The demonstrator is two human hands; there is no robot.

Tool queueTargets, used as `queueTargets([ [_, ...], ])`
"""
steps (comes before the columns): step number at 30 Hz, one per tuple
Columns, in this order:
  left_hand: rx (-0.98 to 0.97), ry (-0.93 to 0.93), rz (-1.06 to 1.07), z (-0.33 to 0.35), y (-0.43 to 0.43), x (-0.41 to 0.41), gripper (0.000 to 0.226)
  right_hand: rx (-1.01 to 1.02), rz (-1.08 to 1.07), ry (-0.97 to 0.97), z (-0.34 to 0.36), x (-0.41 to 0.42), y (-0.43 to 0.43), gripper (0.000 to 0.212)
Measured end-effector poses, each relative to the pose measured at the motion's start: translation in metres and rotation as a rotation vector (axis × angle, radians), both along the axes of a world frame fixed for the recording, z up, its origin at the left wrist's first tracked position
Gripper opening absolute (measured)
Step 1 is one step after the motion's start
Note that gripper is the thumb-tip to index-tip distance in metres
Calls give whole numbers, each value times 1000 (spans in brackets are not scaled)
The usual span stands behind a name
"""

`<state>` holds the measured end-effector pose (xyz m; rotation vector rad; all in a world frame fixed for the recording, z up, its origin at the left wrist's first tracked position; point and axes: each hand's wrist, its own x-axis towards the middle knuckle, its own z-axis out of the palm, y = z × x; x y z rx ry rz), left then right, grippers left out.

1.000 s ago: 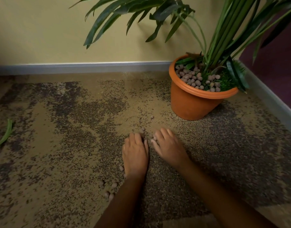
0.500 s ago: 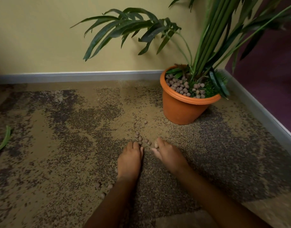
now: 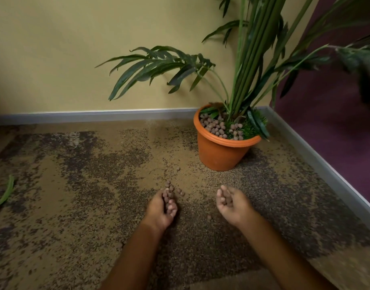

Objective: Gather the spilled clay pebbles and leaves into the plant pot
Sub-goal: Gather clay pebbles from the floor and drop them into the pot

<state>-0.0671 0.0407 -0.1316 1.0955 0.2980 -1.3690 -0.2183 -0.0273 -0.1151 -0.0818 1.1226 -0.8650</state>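
In the head view, the person is kneeling or bending over a speckled carpet floor (image 3: 75, 206) in a room corner, both forearms reaching forward. The left hand (image 3: 161, 208) is curling its fingers round a small clutch of clay pebbles (image 3: 178, 190), its tips resting among the little heap lying loose on the floor just ahead of it. The right hand (image 3: 232, 203) is turning palm-up, well apart from the left, and is cupping a few pebbles inside its bent fingers. A single pebble (image 3: 209, 217) is lying between the two hands, and another (image 3: 178, 168) is sitting nearer the plant pot (image 3: 219, 153). The orange pot is standing upright in the corner, beyond the hands, already holding many pebbles round the plant's stems (image 3: 249, 84). A loose green leaf (image 3: 4, 195) is lying far off at the left edge.

The step in hand appears to be scooping: both hands are loading up, and nothing from these handfuls is going into the pot yet. The next move is likely calling for keeping both hands cupped, carrying them forward over the rim and letting go there, while steering under the drooping fronds. The heap, the strays and the distant leaf are waiting for later passes.
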Motion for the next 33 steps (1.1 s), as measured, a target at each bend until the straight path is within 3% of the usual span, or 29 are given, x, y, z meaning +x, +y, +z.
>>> queueTargets([
  [3, -48, 163, 107, 11, 0, -6, 39, 10, -34, -86, 30, 0, -9, 36],
  [7, -81, 216, 118, 22, -2, -20, 41, -98, -118, -166, 81, -3, -31, 29],
  [13, -86, 280, 103, 30, -6, -34, 41, -317, -298, -86, 135, 4, -73, 44],
  [19, -74, 321, 146, 31, -7, -41, 42, -537, -241, 650, 123, 38, -94, 40],
  [25, -53, 349, 169, 26, -3, -39, 36, -799, 76, 1217, 84, 55, -87, 57],
  [30, -38, 347, 148, 19, 0, -36, 40, -855, 194, 1339, 73, 53, -88, 70],
  [33, -41, 342, 142, 16, -1, -35, 40, -880, 208, 1288, 75, 50, -89, 70],
])
